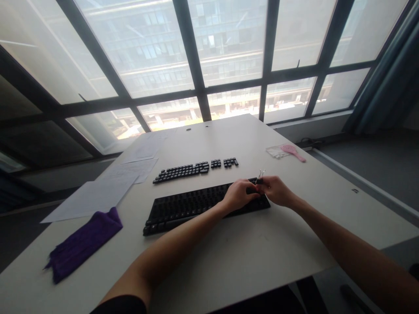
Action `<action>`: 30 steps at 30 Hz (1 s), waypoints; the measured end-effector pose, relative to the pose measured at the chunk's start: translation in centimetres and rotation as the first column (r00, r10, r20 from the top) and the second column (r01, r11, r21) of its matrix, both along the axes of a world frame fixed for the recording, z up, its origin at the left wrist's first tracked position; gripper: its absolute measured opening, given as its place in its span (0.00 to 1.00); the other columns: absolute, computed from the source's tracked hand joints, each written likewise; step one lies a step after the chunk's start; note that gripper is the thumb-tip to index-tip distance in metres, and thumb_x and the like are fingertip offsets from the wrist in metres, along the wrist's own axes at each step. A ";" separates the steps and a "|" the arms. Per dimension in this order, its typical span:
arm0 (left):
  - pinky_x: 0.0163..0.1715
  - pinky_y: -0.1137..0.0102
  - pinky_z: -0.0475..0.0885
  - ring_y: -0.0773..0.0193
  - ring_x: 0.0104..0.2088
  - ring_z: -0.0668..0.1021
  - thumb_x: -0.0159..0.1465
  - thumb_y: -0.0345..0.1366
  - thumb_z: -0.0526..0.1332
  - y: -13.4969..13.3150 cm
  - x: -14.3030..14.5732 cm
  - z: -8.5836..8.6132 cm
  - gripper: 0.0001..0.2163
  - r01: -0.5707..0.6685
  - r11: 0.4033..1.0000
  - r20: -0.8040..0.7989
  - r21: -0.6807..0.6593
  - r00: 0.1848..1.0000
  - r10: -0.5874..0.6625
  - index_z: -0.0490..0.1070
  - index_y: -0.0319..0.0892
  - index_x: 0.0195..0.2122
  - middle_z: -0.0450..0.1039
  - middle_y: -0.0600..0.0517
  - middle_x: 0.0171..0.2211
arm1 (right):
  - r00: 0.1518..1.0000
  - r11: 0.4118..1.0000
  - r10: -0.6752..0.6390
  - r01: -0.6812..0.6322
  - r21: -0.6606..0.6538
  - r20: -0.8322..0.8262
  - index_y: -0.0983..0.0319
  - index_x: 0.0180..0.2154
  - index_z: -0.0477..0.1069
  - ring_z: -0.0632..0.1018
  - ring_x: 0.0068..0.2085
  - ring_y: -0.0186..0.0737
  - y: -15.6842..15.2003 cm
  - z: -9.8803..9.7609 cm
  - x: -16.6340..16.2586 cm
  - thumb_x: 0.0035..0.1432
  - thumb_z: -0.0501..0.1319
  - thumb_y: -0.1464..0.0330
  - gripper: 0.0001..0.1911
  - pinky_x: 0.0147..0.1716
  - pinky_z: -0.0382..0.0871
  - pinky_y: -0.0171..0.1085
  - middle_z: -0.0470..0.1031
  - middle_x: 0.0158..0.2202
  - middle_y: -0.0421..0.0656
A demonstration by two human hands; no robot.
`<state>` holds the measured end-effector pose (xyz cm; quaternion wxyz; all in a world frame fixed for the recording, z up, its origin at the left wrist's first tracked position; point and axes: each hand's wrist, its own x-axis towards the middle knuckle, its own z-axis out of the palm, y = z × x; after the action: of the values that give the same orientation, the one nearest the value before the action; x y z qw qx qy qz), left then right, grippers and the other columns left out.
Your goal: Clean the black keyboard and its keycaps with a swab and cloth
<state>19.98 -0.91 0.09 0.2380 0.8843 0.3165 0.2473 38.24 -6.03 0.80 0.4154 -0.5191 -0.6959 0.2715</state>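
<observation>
A black keyboard (186, 205) lies across the table in front of me, most of its keycaps off and a few left along the near edge. At its right end my right hand (276, 189) is closed around a keycap puller (262, 173), whose pale wire prongs point up and away. My left hand (238, 194) rests over the keyboard's right part, its fingers bent together right beside the puller. Whatever the left fingertips pinch is hidden. Behind the keyboard, removed black keycaps (181, 171) lie sorted in rows and groups.
A purple cloth (85, 244) lies at the left, near white paper sheets (94, 196). On the right are a pink hairbrush (292, 151) and a clear plastic bag (276, 151). The white table (242, 244) reaches toward large windows; a curtain (382, 87) hangs at right.
</observation>
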 end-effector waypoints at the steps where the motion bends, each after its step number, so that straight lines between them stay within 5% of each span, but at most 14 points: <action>1: 0.41 0.68 0.70 0.58 0.39 0.77 0.56 0.42 0.70 0.0 0.0 0.0 0.10 0.000 1.000 -0.005 0.011 1.000 0.000 0.80 0.44 0.37 0.77 0.50 0.37 | 0.999 0.999 0.026 -0.028 0.036 0.042 0.63 0.25 0.73 0.73 0.27 0.39 -0.2 0.2 0.0 0.55 0.59 0.69 0.09 0.28 0.66 0.35 0.75 0.23 0.41; 8: 0.38 0.69 0.69 0.59 0.39 0.77 0.60 0.44 0.66 -0.2 -0.1 0.2 0.10 0.016 0.999 -0.026 0.049 1.000 -0.014 0.79 0.43 0.34 0.77 0.50 0.37 | 0.963 0.969 0.170 -0.202 0.143 0.208 0.62 0.33 0.77 0.76 0.33 0.42 -0.6 0.2 0.3 0.59 0.56 0.71 0.10 0.37 0.68 0.38 0.79 0.33 0.46; 19: 0.43 0.68 0.70 0.59 0.41 0.78 0.63 0.39 0.63 -0.1 0.2 0.1 0.09 0.017 1.000 0.079 0.002 0.997 -0.017 0.79 0.44 0.40 0.79 0.50 0.38 | 0.981 0.994 -0.103 0.107 0.015 -0.164 0.62 0.28 0.72 0.76 0.26 0.40 0.3 -0.8 -0.1 0.58 0.60 0.62 0.11 0.28 0.71 0.37 0.75 0.24 0.42; 30: 0.42 0.69 0.71 0.62 0.37 0.77 0.60 0.34 0.67 -0.4 -0.1 0.0 0.12 -0.010 1.000 0.246 -0.011 0.969 0.012 0.74 0.42 0.45 0.77 0.51 0.38 | 0.981 0.978 -0.176 0.184 0.098 -0.082 0.62 0.31 0.71 0.77 0.30 0.42 -0.1 0.0 -0.8 0.62 0.58 0.55 0.17 0.31 0.72 0.38 0.77 0.29 0.45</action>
<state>19.90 -1.27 0.05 0.2784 0.8439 0.2907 0.3548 37.42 -6.16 0.78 0.4900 -0.5472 -0.6438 0.2147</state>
